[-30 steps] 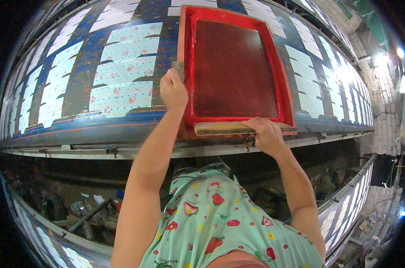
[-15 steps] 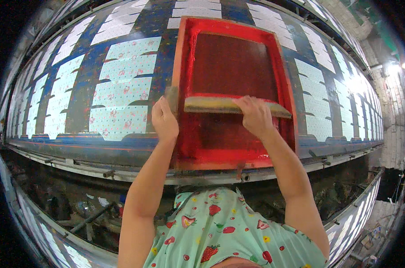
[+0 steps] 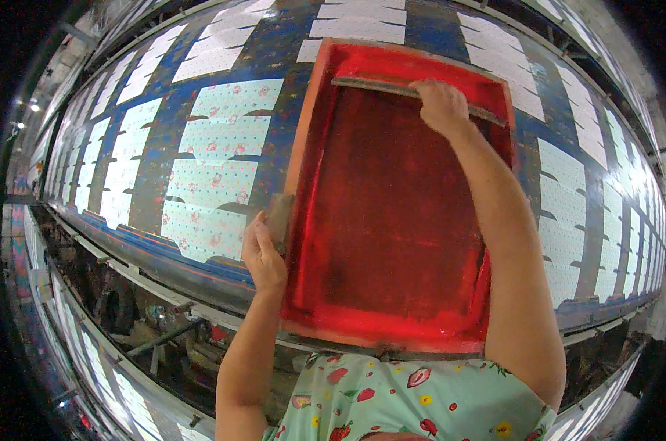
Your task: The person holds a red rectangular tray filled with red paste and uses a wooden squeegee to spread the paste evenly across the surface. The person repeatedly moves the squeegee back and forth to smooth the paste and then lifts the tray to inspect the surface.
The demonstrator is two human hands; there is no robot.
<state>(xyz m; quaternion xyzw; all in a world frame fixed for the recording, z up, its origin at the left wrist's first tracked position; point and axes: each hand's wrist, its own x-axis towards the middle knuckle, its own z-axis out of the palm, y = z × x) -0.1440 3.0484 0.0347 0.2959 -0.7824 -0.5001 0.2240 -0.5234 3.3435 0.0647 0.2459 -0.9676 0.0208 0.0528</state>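
Note:
A screen-printing frame [image 3: 311, 154] smeared with red ink lies on the long table, its dark red mesh [image 3: 399, 198] showing inside. My right hand [image 3: 443, 108] is closed on the top of a long squeegee [image 3: 373, 86], which spans the frame crosswise near its far end. At the frame's left side, my left hand [image 3: 263, 255] is closed round a flat grey-brown wooden handle [image 3: 280, 218] against the outer edge. Left of it lie pale green fabric pieces [image 3: 215, 173] printed with small flowers and dots.
More pale cut pieces [image 3: 564, 198] lie in rows along the blue-stained table [image 3: 156, 173], on both sides of the frame. A metal rail [image 3: 156, 290] follows the near table edge, with cluttered ground below. Other long tables flank this one.
My right hand has pushed the squeegee away from me, from mid-frame to the far end. My left hand keeps hold of the handle. The whole view has shifted and tilted.

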